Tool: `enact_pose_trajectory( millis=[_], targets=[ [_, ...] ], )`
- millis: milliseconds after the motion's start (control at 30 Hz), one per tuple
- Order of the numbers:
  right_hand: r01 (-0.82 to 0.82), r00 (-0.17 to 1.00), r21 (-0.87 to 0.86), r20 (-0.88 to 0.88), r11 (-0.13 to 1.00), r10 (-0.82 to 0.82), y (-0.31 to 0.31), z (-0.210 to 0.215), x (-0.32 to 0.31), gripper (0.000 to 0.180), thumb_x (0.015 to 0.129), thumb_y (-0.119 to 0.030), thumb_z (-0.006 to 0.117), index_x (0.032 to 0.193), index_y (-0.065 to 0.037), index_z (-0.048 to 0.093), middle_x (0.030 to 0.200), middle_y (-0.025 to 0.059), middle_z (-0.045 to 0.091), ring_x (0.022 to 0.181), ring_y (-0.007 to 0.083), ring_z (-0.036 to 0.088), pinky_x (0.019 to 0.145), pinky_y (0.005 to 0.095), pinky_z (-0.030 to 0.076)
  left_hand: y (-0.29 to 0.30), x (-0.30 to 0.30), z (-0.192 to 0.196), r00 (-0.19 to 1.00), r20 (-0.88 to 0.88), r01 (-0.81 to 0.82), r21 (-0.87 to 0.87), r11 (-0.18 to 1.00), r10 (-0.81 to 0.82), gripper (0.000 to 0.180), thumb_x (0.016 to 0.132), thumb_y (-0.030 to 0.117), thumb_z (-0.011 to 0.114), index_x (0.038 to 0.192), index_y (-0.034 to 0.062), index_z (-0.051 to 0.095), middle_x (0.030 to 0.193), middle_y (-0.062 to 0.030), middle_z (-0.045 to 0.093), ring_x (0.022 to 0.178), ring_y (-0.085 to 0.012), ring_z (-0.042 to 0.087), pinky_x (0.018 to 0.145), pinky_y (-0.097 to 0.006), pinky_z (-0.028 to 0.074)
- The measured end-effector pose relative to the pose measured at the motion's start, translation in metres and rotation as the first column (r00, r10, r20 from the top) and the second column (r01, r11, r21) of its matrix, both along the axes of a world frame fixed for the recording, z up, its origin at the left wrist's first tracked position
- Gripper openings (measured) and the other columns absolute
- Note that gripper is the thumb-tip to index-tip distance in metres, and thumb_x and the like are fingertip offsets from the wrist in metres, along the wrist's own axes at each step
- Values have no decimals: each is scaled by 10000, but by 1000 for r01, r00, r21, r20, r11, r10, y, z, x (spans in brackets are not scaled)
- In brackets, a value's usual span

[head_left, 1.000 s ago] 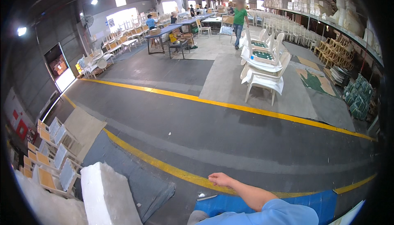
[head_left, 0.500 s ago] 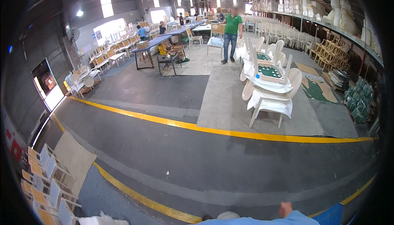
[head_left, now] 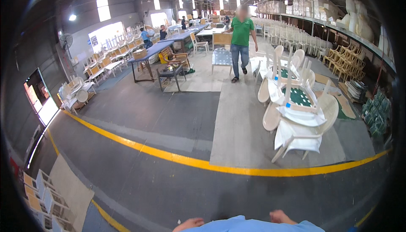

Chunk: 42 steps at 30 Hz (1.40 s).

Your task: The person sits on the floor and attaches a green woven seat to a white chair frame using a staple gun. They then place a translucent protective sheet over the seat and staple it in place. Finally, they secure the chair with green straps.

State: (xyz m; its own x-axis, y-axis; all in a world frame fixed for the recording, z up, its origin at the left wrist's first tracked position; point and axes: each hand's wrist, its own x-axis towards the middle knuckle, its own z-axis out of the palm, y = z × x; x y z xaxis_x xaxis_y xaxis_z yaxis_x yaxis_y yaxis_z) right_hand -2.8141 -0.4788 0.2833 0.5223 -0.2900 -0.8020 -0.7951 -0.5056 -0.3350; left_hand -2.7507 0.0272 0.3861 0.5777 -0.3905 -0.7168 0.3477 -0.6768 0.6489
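Observation:
My left hand (head_left: 191,223) shows at the lower edge beside my blue shirt (head_left: 241,226); only part of it is in view and its fingers are not clear. To the right of the shirt is my right hand (head_left: 281,216), its fingers loosely curled, with nothing seen in it. Neither hand touches anything in front of me. Dark floor (head_left: 169,185) lies beyond them. The closest furniture is a group of stacked pale chairs (head_left: 315,112) ahead on the right, with white wrapping and green webbed seats.
A yellow floor line (head_left: 169,157) crosses ahead. Beyond it a person in a green shirt (head_left: 241,33) walks on the pale matting. Blue-topped tables (head_left: 160,48) and a dark stool (head_left: 172,74) stand further off. Small chairs (head_left: 44,196) are at lower left. Shelving (head_left: 334,22) runs along the right.
My view has moved forward, so the yellow line and stacked chairs are closer. My left hand has come into view. The person in green has stepped nearer and lowered a raised arm.

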Motion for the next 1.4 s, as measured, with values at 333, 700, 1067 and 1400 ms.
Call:
enact_pose_trajectory(
  millis=[333,700,1067,1400],
  targets=[
    [124,762,195,609,973,-220,84,76,477,282,974,-293,646,1096,-40,670,877,54,686,675,173,658,552,326,497,159,255,7,977,41,-214,260,942,211,608,985,428,603,1460,53,540,1342,-169,664,1209,-323,653,1037,-416,497],
    [52,923,173,-385,984,19,239,3,553,259,967,-313,625,1061,-85,703,944,86,706,711,206,641,558,382,511,201,724,143,868,486,-148,64,987,99,550,1010,376,603,1456,63,528,1246,-167,705,1163,-309,670,996,-396,512],
    [-134,970,301,234,944,63,336,40,1013,406,994,-414,623,1210,-76,688,1022,68,715,857,190,655,727,376,546,270,1017,112,989,144,14,57,998,-22,551,1027,388,580,1488,90,527,1299,-175,676,1176,-259,656,1035,-354,480],
    [-39,899,453,405,890,-167,480,103,1341,403,1012,-288,649,1353,-74,644,1003,33,723,885,102,654,814,289,532,330,1313,69,992,128,-1,-158,987,21,474,1014,276,617,1368,-38,580,1092,-189,722,974,-259,683,847,-405,553]
  ],
)
